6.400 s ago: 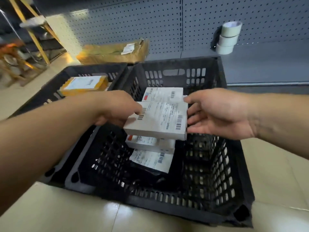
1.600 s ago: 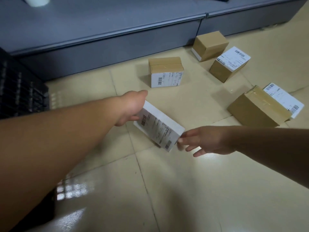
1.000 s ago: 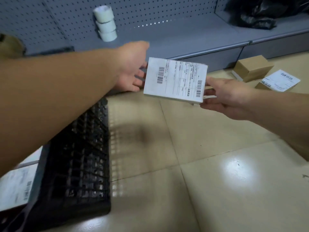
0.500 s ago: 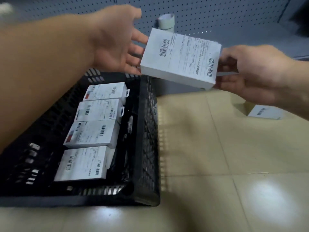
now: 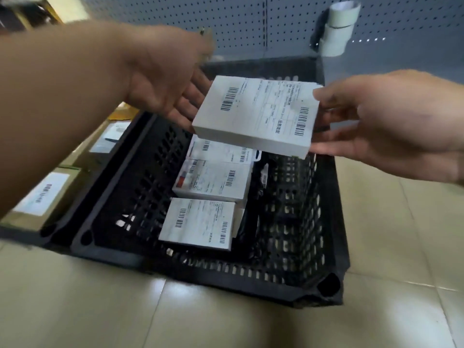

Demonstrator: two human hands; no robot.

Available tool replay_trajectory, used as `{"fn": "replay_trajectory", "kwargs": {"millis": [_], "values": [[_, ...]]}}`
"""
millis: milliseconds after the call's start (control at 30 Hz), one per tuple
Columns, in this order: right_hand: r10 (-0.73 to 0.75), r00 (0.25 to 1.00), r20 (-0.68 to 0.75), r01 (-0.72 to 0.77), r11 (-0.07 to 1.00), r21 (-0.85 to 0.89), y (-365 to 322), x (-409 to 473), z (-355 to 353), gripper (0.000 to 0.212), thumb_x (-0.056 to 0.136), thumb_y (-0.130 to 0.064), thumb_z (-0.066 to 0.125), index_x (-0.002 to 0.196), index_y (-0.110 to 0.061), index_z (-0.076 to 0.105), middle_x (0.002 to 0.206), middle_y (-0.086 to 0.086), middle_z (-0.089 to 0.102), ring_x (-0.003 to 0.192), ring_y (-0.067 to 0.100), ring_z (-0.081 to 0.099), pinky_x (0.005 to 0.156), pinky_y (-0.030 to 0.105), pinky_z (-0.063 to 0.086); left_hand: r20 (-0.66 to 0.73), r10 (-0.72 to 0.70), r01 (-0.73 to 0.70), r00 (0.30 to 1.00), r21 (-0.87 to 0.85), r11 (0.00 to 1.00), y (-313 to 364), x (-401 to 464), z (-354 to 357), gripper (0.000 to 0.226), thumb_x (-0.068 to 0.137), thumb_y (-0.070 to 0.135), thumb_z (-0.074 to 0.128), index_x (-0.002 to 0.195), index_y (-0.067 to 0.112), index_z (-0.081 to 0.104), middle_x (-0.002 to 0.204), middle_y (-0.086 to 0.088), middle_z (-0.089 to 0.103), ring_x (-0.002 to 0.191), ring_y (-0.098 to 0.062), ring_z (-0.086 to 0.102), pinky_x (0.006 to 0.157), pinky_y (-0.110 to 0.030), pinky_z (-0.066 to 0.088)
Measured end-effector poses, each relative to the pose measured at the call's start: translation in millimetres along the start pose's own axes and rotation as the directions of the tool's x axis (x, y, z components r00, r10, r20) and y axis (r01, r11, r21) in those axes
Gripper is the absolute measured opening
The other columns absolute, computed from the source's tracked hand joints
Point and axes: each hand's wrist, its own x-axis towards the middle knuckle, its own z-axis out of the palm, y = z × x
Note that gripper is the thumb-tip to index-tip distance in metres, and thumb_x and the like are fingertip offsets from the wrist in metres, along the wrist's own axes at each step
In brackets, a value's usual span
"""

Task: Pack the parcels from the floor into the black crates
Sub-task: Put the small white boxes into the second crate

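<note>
A flat white parcel (image 5: 256, 114) with barcoded labels hangs above the far part of a black slatted crate (image 5: 326, 247). My right hand (image 5: 381, 121) pinches its right edge, thumb on top and fingers beneath. Against its left edge lies my left hand (image 5: 165, 81), fingers straight and spread. Inside the crate, white labelled parcels lie in a row; the nearest one (image 5: 198, 223) is by the front wall, with another (image 5: 213, 180) behind it. The row's far end is hidden under the held parcel.
A second black crate (image 5: 30, 237) stands to the left, holding brown labelled boxes (image 5: 42, 194). White tape rolls (image 5: 339, 26) are stacked on the grey shelf by the pegboard wall. Beige tiled floor lies in front and to the right.
The white parcel has been carried from right of the crate to above its far part. Both hands came with it, and the view swung left over the crate.
</note>
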Motion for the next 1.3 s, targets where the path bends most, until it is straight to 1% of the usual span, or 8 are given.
{"fn": "replay_trajectory", "kwargs": {"millis": [167,267,367,533,700,967,1100,1300], "values": [[0.196,0.977,0.089,-0.194,0.981,-0.026,12,14,49,0.027,0.097,-0.027,0.055,0.103,-0.008,0.071,0.085,0.01,0.079,0.076,0.03,0.077,0.058,0.036,0.061,0.014,-0.111,0.111,0.994,0.047,0.993,-42,-12,-3,0.07,0.103,0.06,0.032,0.101,0.005,0.075,0.099,-0.019,0.078,0.089,-0.037,0.077,0.067,-0.047,0.064],[0.36,0.925,0.125,-0.351,0.932,-0.085,27,20,71,0.031,0.098,-0.034,0.054,0.109,-0.01,0.07,0.087,0.012,0.079,0.079,0.031,0.077,0.065,0.042,0.063,0.049,-0.176,0.168,0.983,0.133,0.977,-65,-14,1,0.059,0.106,0.051,0.04,0.09,0.009,0.079,0.091,-0.014,0.08,0.085,-0.035,0.078,0.075,-0.055,0.063],[0.476,0.871,0.124,-0.461,0.878,-0.13,43,23,86,0.027,0.1,-0.033,0.054,0.118,-0.015,0.064,0.089,0.013,0.079,0.082,0.032,0.077,0.075,0.047,0.062,0.144,-0.273,0.243,0.951,0.197,0.95,-86,-11,7,0.042,0.105,0.047,0.048,0.106,0.014,0.075,0.096,-0.014,0.08,0.089,-0.037,0.077,0.084,-0.055,0.061],[0.577,0.811,0.098,-0.546,0.806,-0.226,75,28,108,0.022,0.103,-0.027,0.049,0.121,-0.022,0.061,0.086,0.007,0.079,0.074,0.026,0.077,0.059,0.038,0.062,0.155,-0.377,0.306,0.913,0.351,0.885,-115,3,27,0.029,0.103,0.039,0.056,0.118,0.015,0.06,0.104,-0.019,0.077,0.091,-0.038,0.076,0.086,-0.053,0.061],[0.657,0.753,0.04,-0.609,0.718,-0.337,107,30,127,0.025,0.102,-0.028,0.048,0.126,-0.031,0.055,0.092,0.003,0.08,0.075,0.023,0.077,0.08,0.041,0.06,0.168,-0.421,0.308,0.891,0.458,0.834,-133,13,47,0.044,0.102,0.034,0.056,0.141,0.015,0.046,0.13,-0.025,0.063,0.104,-0.042,0.072,0.088,-0.053,0.061],[0.639,0.769,-0.008,-0.59,0.705,-0.393,131,31,141,0.029,0.09,0.008,0.048,0.101,-0.012,0.066,0.086,-0.001,0.078,0.08,0.016,0.074,0.075,0.035,0.063,0.099,-0.378,0.237,0.92,0.628,0.742,-137,22,62,0.048,0.107,0.03,0.049,0.15,0.011,0.039,0.136,-0.017,0.05,0.114,-0.049,0.065,0.086,-0.051,0.062],[0.579,0.812,-0.073,-0.55,0.717,-0.429,135,33,143,0.018,0.083,0.012,0.049,0.08,-0.004,0.056,0.108,0.024,0.067,0.097,0.036,0.071,0.078,0.036,0.056,0.09,-0.346,0.234,0.934,0.579,0.781,-133,27,58,0.057,0.102,0.037,0.057,0.151,0.013,0.039,0.154,-0.015,0.038,0.107,-0.041,0.065,0.08,-0.052,0.063],[0.502,0.865,-0.011,-0.434,0.735,-0.521,133,33,145,0.045,0.08,0.004,0.048,0.123,-0.008,0.054,0.119,0.02,0.063,0.109,0.034,0.065,0.083,0.042,0.06,0.134,-0.293,0.158,0.947,0.601,0.784,-129,28,57,0.046,0.101,0.025,0.062,0.142,0.009,0.05,0.127,-0.014,0.056,0.112,-0.028,0.062,0.087,-0.045,0.062]]}}
